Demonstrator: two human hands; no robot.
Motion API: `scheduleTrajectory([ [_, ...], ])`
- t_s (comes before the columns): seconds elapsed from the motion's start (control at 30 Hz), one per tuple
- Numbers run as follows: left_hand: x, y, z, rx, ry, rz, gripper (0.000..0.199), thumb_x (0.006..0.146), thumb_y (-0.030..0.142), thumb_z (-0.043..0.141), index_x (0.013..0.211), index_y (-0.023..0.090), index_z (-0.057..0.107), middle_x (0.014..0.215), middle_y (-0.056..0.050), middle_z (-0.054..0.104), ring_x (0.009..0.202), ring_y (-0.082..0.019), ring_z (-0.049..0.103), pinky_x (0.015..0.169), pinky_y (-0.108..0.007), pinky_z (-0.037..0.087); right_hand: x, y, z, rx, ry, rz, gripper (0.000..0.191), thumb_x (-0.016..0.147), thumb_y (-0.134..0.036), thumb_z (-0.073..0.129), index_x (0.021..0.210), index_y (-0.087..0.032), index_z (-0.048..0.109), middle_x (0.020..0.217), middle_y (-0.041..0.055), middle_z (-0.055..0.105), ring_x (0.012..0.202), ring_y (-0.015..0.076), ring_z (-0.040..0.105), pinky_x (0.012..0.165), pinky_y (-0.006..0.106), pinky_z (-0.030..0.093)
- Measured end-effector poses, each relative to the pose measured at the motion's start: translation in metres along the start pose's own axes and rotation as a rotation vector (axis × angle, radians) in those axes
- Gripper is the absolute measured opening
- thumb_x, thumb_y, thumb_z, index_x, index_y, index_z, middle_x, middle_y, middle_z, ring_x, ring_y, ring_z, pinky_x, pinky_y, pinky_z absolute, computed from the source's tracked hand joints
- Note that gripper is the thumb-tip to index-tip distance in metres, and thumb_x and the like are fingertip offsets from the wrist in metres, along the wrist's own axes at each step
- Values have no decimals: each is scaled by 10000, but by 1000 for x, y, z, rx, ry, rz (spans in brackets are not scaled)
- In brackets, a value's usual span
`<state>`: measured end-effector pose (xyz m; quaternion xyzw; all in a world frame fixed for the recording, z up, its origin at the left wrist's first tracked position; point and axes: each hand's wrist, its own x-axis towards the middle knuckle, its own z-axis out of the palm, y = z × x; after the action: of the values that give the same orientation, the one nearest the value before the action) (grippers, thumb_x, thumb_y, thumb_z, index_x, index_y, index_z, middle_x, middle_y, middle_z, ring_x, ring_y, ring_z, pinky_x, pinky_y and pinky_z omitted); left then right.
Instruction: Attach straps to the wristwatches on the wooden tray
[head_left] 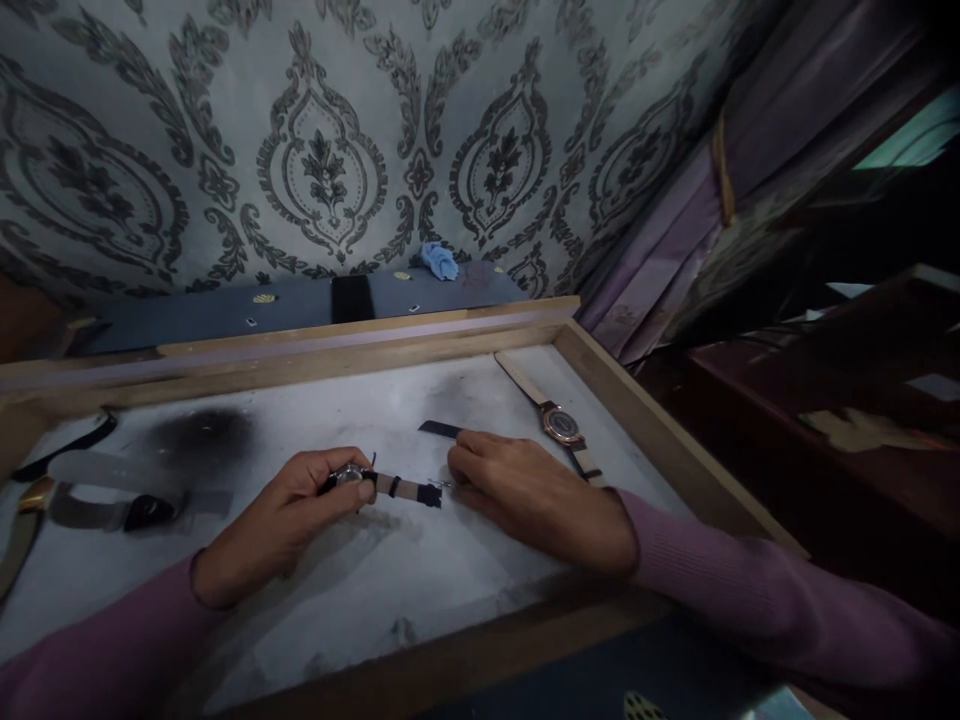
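Observation:
My left hand (296, 500) is closed on a wristwatch (349, 474), thumb and fingers pinching its round case. Toward my right hand runs its strap (405, 489), with a dark loop and a dark end. My right hand (517, 485) is curled just beyond that end. A small metallic piece shows by its fingertips; whether it is a buckle or a tool tip I cannot make out. Past the right knuckles a flat dark strip (437, 428) sticks out, partly hidden by the hand. Another wristwatch (561, 424) lies behind the right hand, its strap stretched out and partly covered by the wrist.
A wooden-rimmed tray (600, 390) with a stained white bottom surrounds the work. More watches and straps (150, 510) lie at its left. Behind it, a blue surface (300, 312) holds a dark flat rectangle (352, 299) and a crumpled blue cloth (439, 261). A purple curtain (675, 230) hangs right.

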<state>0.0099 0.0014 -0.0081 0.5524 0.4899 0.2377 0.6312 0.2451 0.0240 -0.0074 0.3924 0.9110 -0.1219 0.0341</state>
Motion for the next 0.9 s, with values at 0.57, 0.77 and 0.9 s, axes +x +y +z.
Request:
scheduleTrajectory([
  [0.57,2,0,0,18,-4,22,232,832,383,563,723,180,548,564,68,354,484,-83,274,421,-194,196,26,23,6,-63,202,167,77,843,-159,597,852,-160,520,942,115,587,853,248,557,692,337,429],
  [0.77,2,3,0,24,-18,75,226,831,357,554,697,176,540,571,59,364,517,-92,290,460,-202,228,24,25,7,84,151,169,101,847,-110,538,801,-179,480,872,86,586,755,193,543,670,299,408],
  [0.9,0,5,1,24,-18,63,217,839,358,547,708,185,537,546,68,346,481,-91,284,431,-204,215,23,24,9,236,203,162,160,827,-61,494,947,-168,496,803,49,608,692,170,543,620,275,376],
])
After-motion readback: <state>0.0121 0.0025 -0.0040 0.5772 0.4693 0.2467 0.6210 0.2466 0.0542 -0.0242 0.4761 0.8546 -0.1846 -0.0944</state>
